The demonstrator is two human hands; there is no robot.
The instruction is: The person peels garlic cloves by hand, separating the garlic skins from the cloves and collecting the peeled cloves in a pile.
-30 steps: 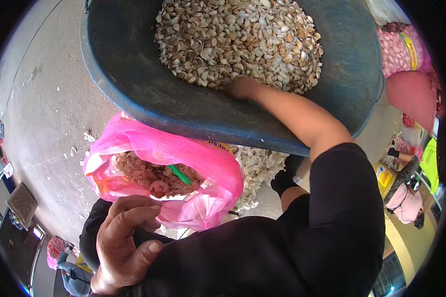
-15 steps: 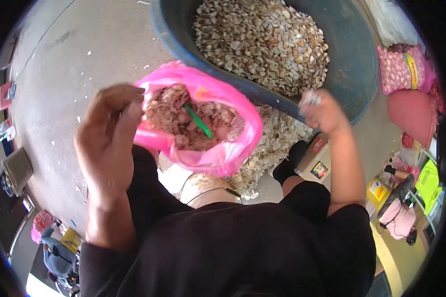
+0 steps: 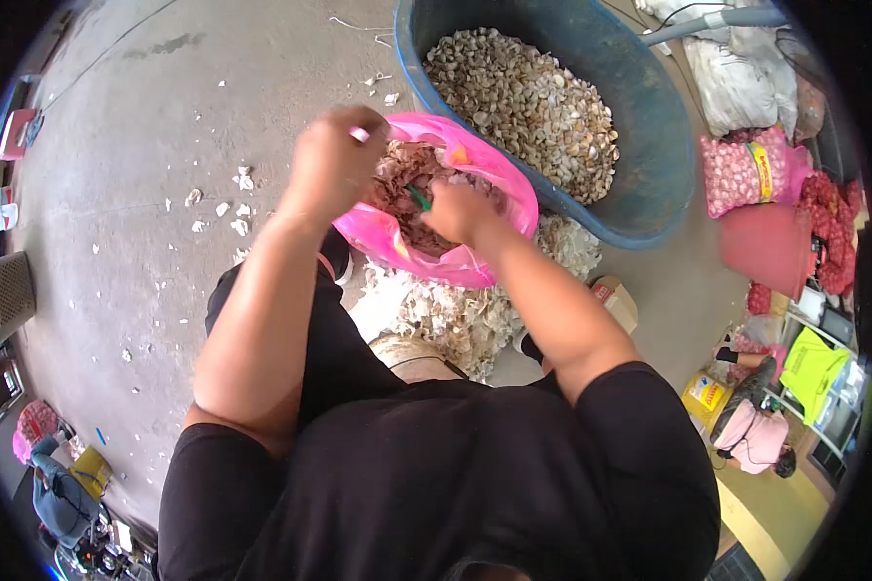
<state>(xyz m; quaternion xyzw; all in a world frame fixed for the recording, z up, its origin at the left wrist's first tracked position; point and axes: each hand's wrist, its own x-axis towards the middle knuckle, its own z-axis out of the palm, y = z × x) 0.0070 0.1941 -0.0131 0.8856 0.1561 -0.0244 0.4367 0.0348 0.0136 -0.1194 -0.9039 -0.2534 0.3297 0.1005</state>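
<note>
A pink plastic bag stands open in front of me, filled with reddish-brown and pale garlic skins. My left hand is over its left rim, blurred, with the fingers curled in and a small white piece showing at them. Inside the bag, my right hand closes on a slim green tool, whose far end is hidden. Beyond the bag, a big blue tub holds a heap of loose garlic cloves.
Pale garlic skins pile on the floor below the bag, with scraps scattered left. At right are a mesh sack of garlic, a red tub and a person in pink. Another person sits at lower left.
My right hand has moved from the blue tub's edge into the bag and taken hold of the green tool. My left hand has shifted right and up, over the bag's rim. The view has turned.
</note>
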